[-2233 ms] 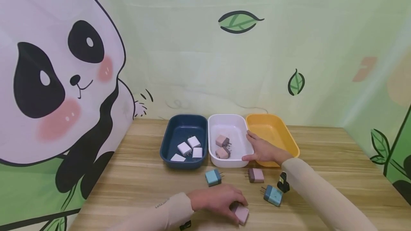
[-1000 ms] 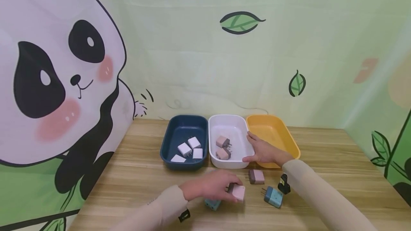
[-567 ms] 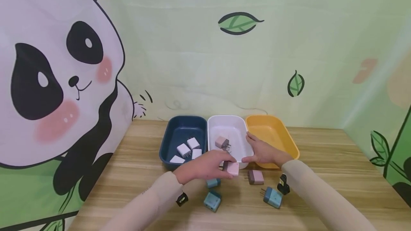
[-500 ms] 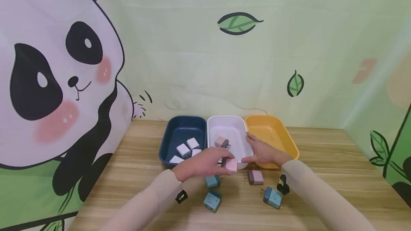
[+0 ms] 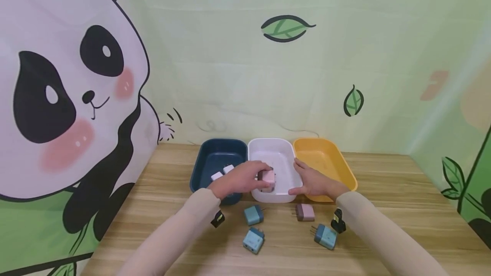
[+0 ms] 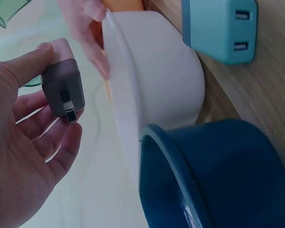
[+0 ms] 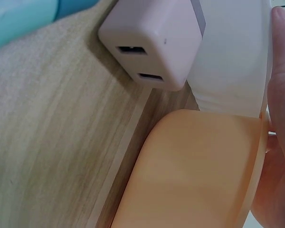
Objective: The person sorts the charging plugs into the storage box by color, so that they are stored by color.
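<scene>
My left hand [image 5: 242, 178] pinches a pink-and-grey USB wall charger [image 5: 266, 177] over the white tray [image 5: 279, 151]. In the left wrist view the thumb lies on the pink end of this charger [image 6: 61, 76], its metal prongs pointing toward the curled fingers. The charger and hand largely hide the pink chargers lying inside that tray. My right hand [image 5: 316, 181] rests along the white tray's right rim, fingers extended and thumb spread to the front corner. Another pink charger [image 5: 305, 212] lies on the table just in front; the right wrist view shows its two USB ports.
Left of the white tray stands a navy tray [image 5: 220, 145] with white chargers [image 5: 228, 169], partly covered by my left arm. A yellow tray [image 5: 326, 156] adjoins on the right. Three teal chargers [image 5: 253, 215] lie on the wooden table [image 5: 377, 182]. A patterned backdrop [image 5: 230, 76] rises behind.
My left hand has picked the pink charger up from the front of the table and carried it over the white tray, uncovering a teal charger. My right hand has stayed on the rim.
</scene>
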A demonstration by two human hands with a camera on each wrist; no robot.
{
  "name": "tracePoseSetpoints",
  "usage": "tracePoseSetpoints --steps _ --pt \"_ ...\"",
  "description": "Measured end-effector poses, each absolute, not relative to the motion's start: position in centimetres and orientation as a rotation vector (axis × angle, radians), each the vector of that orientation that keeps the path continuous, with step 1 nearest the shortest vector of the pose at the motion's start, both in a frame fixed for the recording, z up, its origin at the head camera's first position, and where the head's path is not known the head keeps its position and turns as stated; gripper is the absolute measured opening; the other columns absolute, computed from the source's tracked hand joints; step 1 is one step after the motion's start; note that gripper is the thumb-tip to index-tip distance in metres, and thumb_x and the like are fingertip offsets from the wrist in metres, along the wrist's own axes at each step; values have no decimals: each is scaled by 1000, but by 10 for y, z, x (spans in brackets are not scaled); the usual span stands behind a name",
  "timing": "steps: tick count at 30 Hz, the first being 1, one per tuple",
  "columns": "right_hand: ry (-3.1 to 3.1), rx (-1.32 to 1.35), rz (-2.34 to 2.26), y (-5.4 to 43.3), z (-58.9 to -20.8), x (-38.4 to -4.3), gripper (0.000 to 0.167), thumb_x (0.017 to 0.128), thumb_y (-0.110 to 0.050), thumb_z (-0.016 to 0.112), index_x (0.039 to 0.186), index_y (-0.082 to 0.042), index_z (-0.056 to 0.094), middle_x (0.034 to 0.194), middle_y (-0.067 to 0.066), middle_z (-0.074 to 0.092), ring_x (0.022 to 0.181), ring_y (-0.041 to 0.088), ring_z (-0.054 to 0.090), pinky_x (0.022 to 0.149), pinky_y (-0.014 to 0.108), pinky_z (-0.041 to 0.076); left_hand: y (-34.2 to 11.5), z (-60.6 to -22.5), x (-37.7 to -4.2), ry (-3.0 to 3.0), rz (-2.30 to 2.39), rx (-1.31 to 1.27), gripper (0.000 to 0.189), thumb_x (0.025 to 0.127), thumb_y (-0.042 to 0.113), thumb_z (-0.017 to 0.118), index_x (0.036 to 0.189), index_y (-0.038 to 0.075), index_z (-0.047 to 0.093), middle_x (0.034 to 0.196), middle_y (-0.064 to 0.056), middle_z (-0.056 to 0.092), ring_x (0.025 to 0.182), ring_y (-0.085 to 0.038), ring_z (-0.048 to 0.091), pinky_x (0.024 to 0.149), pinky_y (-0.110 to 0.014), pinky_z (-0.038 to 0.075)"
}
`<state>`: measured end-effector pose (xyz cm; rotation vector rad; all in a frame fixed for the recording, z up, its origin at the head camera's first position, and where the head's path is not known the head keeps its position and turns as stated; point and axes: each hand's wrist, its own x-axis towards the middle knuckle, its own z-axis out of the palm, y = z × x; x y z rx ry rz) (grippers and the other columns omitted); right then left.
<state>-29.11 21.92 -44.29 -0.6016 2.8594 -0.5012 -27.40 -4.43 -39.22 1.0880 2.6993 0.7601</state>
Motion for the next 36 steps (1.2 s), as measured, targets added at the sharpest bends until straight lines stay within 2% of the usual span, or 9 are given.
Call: tracePoseSetpoints --steps 11,17,31,36 --pt "2843 -591 -518 220 -442 -292 107 76 -54 72 149 1 17 155 19 11 137 37 25 107 49 27 -31 -403 -290 2714 683 1034 41 86 39 68 119 16 60 108 5 62 92 -10 53 87 -25 47" --pt "2849 -586 -508 220 -443 -293 107 76 -55 72 149 1 16 156 18 10 137 36 26 107 49 27 -25 -405 -296 2713 674 1015 40 86 40 67 118 16 61 105 6 62 89 -10 54 84 -25 47" --pt "2859 -613 -499 221 -443 -292 105 77 -54 71 149 1 18 155 19 11 136 37 28 106 49 29 -8 -414 -309 2736 567 1033 43 89 36 65 123 13 57 112 0 62 93 -12 53 90 -27 45" --pt "2857 -626 -490 220 -442 -292 105 77 -54 71 149 1 18 155 19 11 136 37 28 106 48 29 -1 -415 -314 2716 527 948 46 89 36 65 128 15 53 106 2 61 90 -12 53 85 -27 48"
